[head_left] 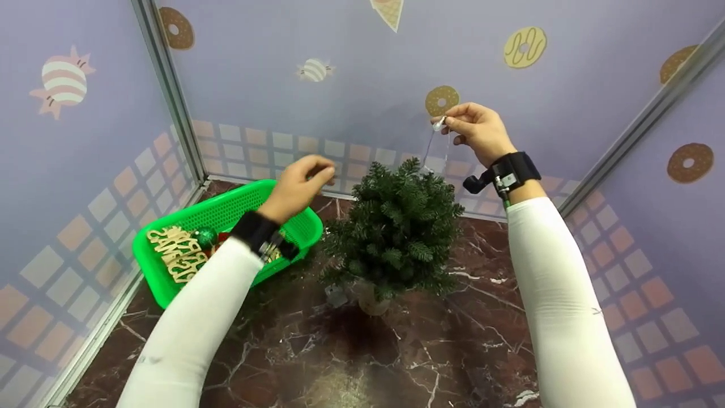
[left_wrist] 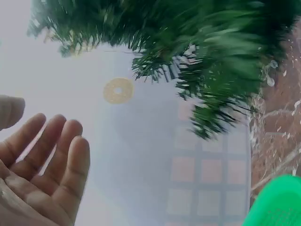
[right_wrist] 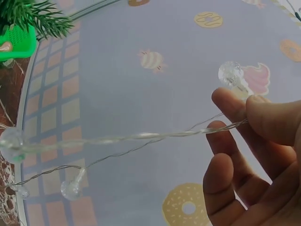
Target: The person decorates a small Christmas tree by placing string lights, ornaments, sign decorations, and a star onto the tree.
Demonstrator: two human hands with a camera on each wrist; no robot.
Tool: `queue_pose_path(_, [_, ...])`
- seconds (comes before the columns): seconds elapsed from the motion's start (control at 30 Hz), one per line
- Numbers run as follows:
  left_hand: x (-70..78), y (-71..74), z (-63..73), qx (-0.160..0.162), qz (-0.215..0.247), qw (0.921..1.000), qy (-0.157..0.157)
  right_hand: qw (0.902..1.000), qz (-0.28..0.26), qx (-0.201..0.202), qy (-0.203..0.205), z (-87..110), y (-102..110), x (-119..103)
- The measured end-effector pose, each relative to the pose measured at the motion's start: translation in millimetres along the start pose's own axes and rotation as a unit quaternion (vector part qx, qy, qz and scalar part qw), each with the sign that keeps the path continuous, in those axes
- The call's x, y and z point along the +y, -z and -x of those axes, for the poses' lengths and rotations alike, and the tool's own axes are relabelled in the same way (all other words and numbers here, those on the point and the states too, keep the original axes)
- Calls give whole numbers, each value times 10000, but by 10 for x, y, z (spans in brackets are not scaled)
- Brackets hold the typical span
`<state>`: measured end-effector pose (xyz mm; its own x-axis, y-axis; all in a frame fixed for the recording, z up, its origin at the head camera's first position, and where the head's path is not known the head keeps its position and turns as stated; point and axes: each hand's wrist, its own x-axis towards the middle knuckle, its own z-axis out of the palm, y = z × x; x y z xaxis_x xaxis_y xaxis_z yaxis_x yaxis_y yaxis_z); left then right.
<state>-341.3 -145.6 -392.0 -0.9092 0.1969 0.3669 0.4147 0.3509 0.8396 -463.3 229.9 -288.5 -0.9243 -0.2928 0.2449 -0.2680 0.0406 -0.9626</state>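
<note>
My right hand (head_left: pixel 478 131) is raised above the back right of a small artificial Christmas tree (head_left: pixel 396 226). Its thumb and forefinger pinch a string of fairy lights (right_wrist: pixel 141 135) next to a clear round bulb (right_wrist: pixel 230 73). The thin wire hangs from the fingers toward the treetop, and another clear bulb (right_wrist: pixel 72 188) dangles along it in the right wrist view. To the left of the tree, over the basket's far side, my left hand (head_left: pixel 300 184) holds nothing. Its fingers are loosely bent in the left wrist view, apart from the branches.
A green plastic basket (head_left: pixel 148 266) stands left of the tree, with gold lettering ornaments (head_left: pixel 178 255) and a green glitter ball (head_left: pixel 205 237) inside. The tree's pot (head_left: pixel 374 300) sits on a dark marbled surface (head_left: pixel 351 368). Lilac printed walls (head_left: pixel 362 73) enclose the back and sides.
</note>
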Motion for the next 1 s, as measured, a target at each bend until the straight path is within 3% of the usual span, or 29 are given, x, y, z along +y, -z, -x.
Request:
queue_pose_path(0.2, [99,-198,-428,-758,-14,9967,273,9996,-117,-237,45,15,-142,39])
queue_pose_path(0.37, [98,-317,-595,-1065,276,9931,412,9986,-228,-462,137,12,-247,44])
queue_pose_path(0.5, [123,-451,-726,-1289,133,9912,252,9978,-209,-599,164,62,-235,4])
queue_pose_path(0.63, [169,-629,-864,-1574,592,9856,191,9970,-295,-685,208,126,-174,-18])
queue_pose_path(0.77, [193,-694,-922,-1916,1066,9749,384,9948,-422,-888,267,151,-179,13])
queue_pose_path(1.0, [248,-660,-885,-2336,1755,9547,573,9908,-519,-1170,435,170,-236,59])
